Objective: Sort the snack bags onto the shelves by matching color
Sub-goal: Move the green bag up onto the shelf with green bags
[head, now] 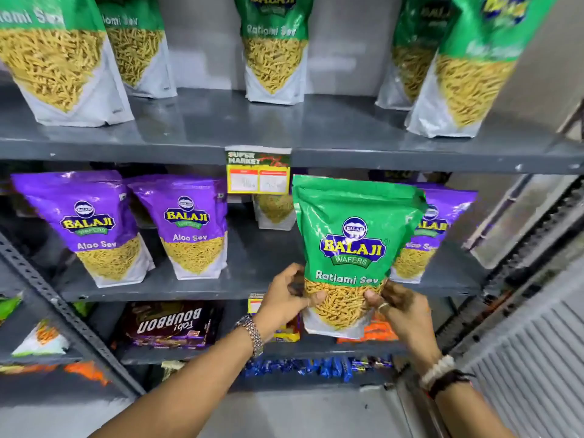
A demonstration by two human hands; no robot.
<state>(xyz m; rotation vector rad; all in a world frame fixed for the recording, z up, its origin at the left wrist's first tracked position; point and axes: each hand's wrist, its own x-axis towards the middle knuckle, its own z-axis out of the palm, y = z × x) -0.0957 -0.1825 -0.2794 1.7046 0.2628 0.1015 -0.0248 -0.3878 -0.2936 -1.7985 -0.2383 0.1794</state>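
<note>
A green Ratlami Sev bag (354, 235) stands upright in front of the middle shelf (252, 289), held at its lower corners by my left hand (289, 297) and my right hand (399, 306). Behind it on that shelf stand purple Aloo Sev bags: one at the left (91, 226), one beside it (192, 226) and one partly hidden at the right (442, 229). A further bag (275, 210) sits at the back, its top hidden. The upper shelf (284, 128) carries several green Ratlami Sev bags (273, 45).
A yellow price tag (258, 172) hangs from the upper shelf's edge. Below, a brown Bourbon biscuit pack (170, 324), orange packs (376, 330) and blue wrappers (303, 366) fill lower shelves. A slotted rack upright (63, 305) stands left; a corrugated shutter (531, 358) is right.
</note>
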